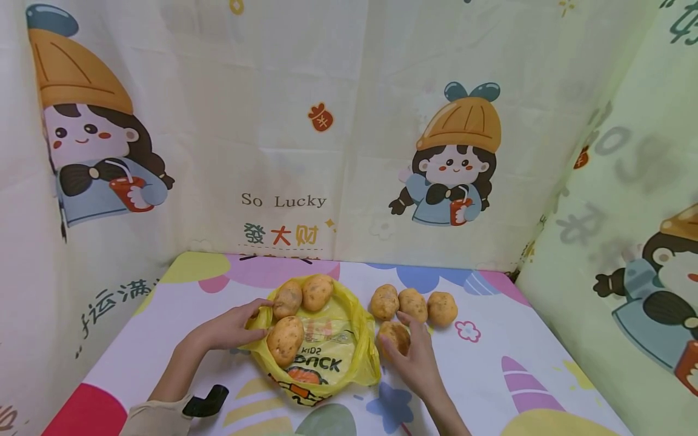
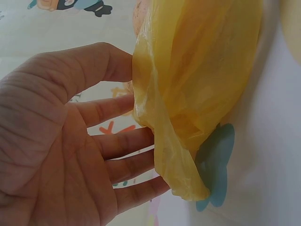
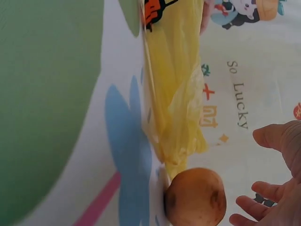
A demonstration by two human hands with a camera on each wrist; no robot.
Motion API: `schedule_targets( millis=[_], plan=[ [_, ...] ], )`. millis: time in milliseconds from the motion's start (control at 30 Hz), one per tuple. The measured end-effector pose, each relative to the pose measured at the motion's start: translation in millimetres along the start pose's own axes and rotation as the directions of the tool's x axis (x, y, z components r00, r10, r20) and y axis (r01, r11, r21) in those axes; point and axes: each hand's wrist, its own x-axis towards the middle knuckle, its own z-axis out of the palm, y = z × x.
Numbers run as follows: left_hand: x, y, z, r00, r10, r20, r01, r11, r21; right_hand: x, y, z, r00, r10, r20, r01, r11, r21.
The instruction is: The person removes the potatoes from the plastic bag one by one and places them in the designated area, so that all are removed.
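The left hand [image 1: 230, 327] is lying relaxed against the yellow bag [image 1: 364, 330], while the right hand [image 1: 418, 357], unclosed, is hovering around a potato [image 1: 397, 336] just beside it, apparently needing a firm grip for bagging.

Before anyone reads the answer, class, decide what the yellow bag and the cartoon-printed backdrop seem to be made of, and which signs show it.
Yellow bag: thin plastic film, slightly glossy; it looks translucent, crinkles finely and catches highlights.

Cartoon-printed backdrop: probably matte fabric, since it hangs with soft creases and shows little shine; a thin coated sheet remains possible.
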Motion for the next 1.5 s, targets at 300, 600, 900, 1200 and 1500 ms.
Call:
schedule_targets(
  millis=[300, 600, 900, 1200, 1500],
  plan=[
    [0.7, 0.6, 0.4, 1.000, 0.008, -0.003, -0.008, 1.000, 0.008, -1.0, -19.7, 10.5, 0.999, 0.005, 0.039, -0.007, 0.999, 0.039],
    [-0.2, -0.6, 1.0, 1.000, 0.004, -0.008, -0.004, 1.000, 0.010, -3.6, -34.8, 28.5, 0.992, -0.091, 0.082, 0.085, 0.994, 0.075],
    [-0.3, -0.5, 1.8, 1.000, 0.008, -0.003, -0.008, 1.000, 0.010, -9.3, -48.8, 45.9, 0.978, -0.120, 0.171, 0.101, 0.988, 0.114],
    [0.9, -2.0, 0.9, 1.000, 0.019, -0.002, -0.019, 1.000, 0.009, -10.8, -56.2, 61.2, 0.959, -0.155, 0.237, 0.106, 0.973, 0.204],
    [0.6, -0.1, 0.1, 1.000, 0.012, 0.001, -0.012, 1.000, 0.004, -9.5, -61.9, 74.8, 0.942, -0.146, 0.304, 0.077, 0.971, 0.227]
  ],
)
